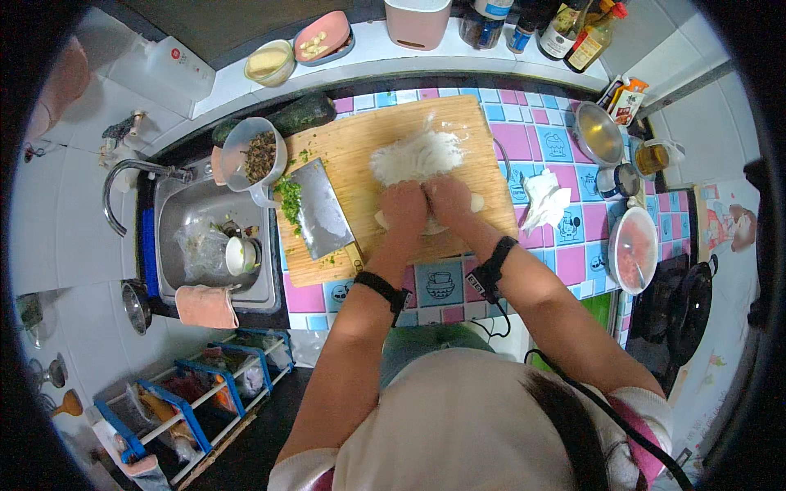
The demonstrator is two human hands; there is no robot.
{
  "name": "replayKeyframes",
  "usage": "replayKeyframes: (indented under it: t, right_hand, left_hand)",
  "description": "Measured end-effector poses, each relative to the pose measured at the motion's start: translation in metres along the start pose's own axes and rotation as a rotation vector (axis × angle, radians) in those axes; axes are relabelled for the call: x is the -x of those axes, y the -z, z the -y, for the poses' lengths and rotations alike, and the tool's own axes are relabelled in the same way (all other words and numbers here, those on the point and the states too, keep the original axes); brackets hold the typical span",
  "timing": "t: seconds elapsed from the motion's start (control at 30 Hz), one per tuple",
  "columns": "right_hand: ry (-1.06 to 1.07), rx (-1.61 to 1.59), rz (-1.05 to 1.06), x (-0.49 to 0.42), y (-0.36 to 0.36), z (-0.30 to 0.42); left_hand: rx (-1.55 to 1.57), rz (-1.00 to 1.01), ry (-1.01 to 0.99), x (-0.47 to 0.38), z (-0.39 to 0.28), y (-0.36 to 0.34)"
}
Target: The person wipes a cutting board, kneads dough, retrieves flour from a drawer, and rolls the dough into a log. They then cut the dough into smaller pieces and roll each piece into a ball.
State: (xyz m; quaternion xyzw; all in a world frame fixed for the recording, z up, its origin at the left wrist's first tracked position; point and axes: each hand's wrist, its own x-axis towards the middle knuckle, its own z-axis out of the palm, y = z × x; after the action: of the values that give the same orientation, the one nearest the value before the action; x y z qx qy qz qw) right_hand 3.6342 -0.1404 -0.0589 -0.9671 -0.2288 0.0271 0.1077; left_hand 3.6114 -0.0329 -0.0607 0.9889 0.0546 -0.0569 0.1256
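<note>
A piece of pale dough (435, 228) lies near the front edge of a wooden cutting board (393, 135), partly hidden under my hands. My left hand (404, 208) presses on its left part, and my right hand (450, 201) rests on it alongside, the two nearly touching. Just beyond my fingers is a heap of white flour (420, 156). To the left, a cleaver (322, 212) lies flat on the board, its handle towards me, with chopped green herbs (290, 199) along its blade. My fingertips are not clearly visible.
A plastic container of dark chopped food (276, 161) overlaps the board's left edge by the sink (270, 288). On the right are a crumpled tissue (545, 199), a metal bowl (599, 133) and a white bowl of pinkish filling (632, 245). Bottles (589, 46) stand on the back ledge.
</note>
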Motion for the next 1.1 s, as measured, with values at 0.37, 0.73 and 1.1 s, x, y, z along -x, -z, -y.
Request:
replayKeyframes:
  t: [0.37,0.73,1.1]
  right_hand:
    - [-0.007,-0.062,-0.061,0.045,-0.005,0.017]
    - [-0.232,-0.522,-0.154,0.052,0.004,0.006]
    - [-0.055,-0.007,-0.023,-0.004,-0.006,-0.005]
  left_hand:
    - [0.139,-0.382,-0.063,0.055,-0.004,-0.006]
    - [0.112,-0.252,-0.245,0.060,0.000,-0.009]
    - [0.144,-0.259,-0.075,0.001,-0.004,0.002]
